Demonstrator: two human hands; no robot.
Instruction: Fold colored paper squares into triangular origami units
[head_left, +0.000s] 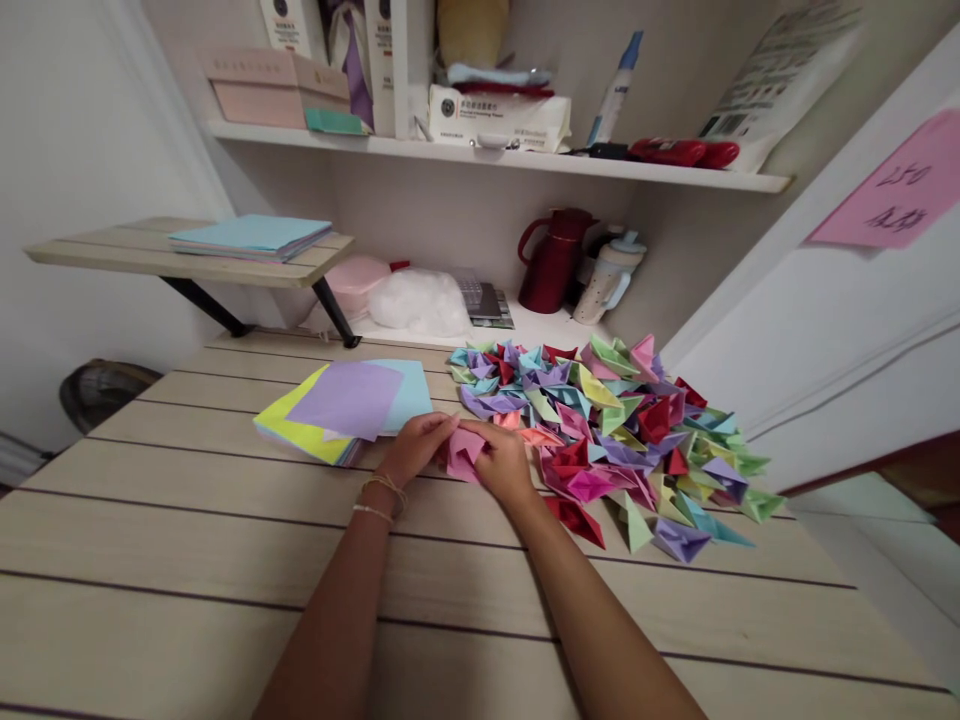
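Between my two hands is a small piece of pink origami paper [465, 455], partly folded, held just above the table. My left hand [414, 447] pinches its left upper edge, with thumb and fingers pressed together. On the other side my right hand [501, 458] grips the same paper, its fingers curled round the edge. The fingertips meet at the top and hide part of the folds. A heap of folded paper boats [600, 420] in many colours lies right beside my right hand. Left of my left hand sits a stack of coloured paper sheets [345, 395], purple on top.
The slatted wooden table [187, 530] carries a small raised shelf [105, 245] with more paper sheets [251, 235] on it. Behind stand a red thermos jug [553, 262], a light tumbler [606, 278] and a white plastic bag [420, 302]. A white shelf [465, 160] runs overhead.
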